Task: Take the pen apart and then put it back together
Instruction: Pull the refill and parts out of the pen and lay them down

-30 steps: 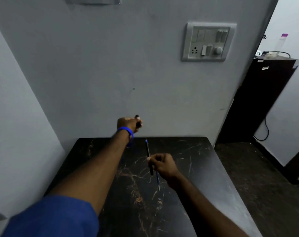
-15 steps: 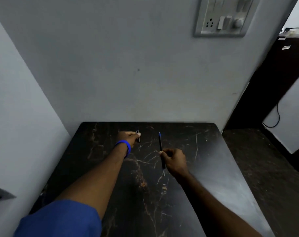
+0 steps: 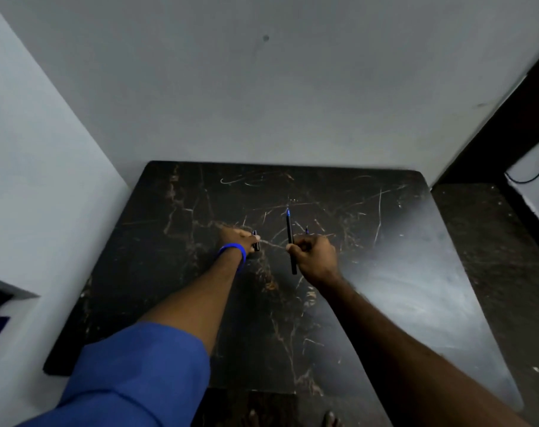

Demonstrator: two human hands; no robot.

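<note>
The pen is in two pieces over the black marble table [image 3: 385,288]. My right hand [image 3: 316,258] is closed round the slim black pen body [image 3: 290,235], which points away from me with its blue tip uppermost and its rear end sticking out below my fist. My left hand [image 3: 238,238], with a blue band on the wrist, pinches the short black cap [image 3: 255,241] low over the tabletop, about a hand's width left of the body. The two pieces are apart.
The table stands in a corner, with grey walls [image 3: 262,103] behind and to the left. A dark cabinet [image 3: 508,134] and a floor strip lie to the right. My bare toes [image 3: 331,419] show below the table's near edge.
My left hand has come down from in front of the wall to just above the table with the cap. The camera has tilted downward, so the wall switch plate has left the view.
</note>
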